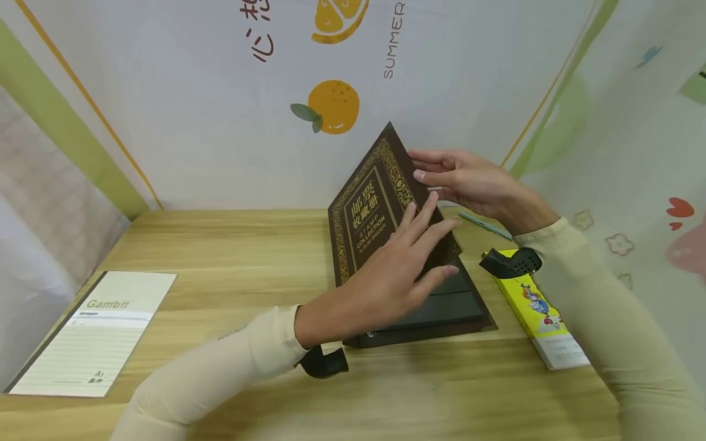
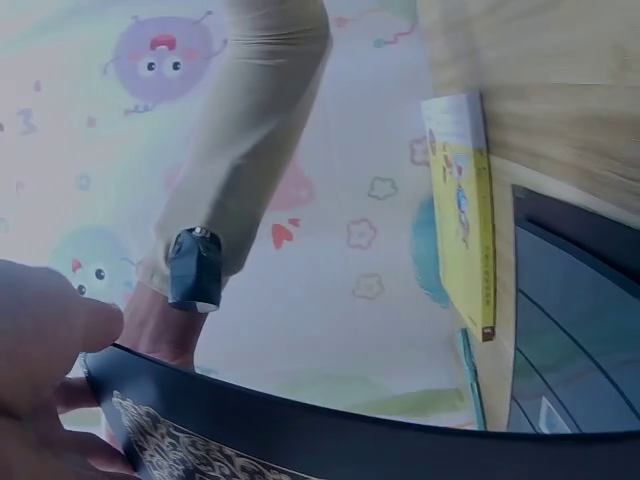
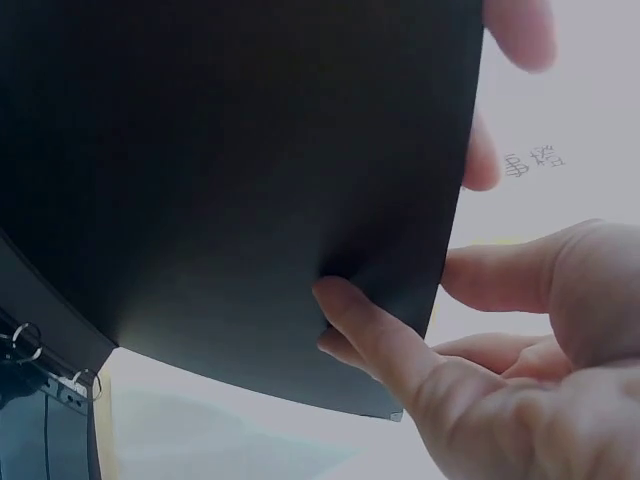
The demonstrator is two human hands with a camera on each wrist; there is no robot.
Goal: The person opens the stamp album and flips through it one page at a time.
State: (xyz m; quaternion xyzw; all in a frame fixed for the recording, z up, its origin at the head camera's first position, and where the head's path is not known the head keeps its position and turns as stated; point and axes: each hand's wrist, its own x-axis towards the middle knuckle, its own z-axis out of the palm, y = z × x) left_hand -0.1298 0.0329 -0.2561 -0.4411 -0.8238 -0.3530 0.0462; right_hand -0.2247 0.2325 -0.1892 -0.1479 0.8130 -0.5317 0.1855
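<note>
A dark brown stamp album (image 1: 364, 229) with gold lettering stands partly opened, its front cover raised and leaning. My right hand (image 1: 474, 184) pinches the cover's far edge; in the right wrist view its fingers (image 3: 370, 325) press the black inner side, with the thumb at the edge. Across the cover's front reaches my left hand (image 1: 386, 275), its fingers fairly straight and touching near the edge. Under the raised cover a dark page with pocket strips (image 2: 570, 320) shows. Metal binder rings (image 3: 25, 340) appear at the spine.
To the right lies a yellow and white box or book (image 1: 537, 306), partly behind the right wrist's black camera strap. Behind it is a thin green pen-like item (image 1: 485, 225). A lined notepad (image 1: 94, 334) rests at the left of the wooden table (image 1: 231, 245). Printed curtains surround it.
</note>
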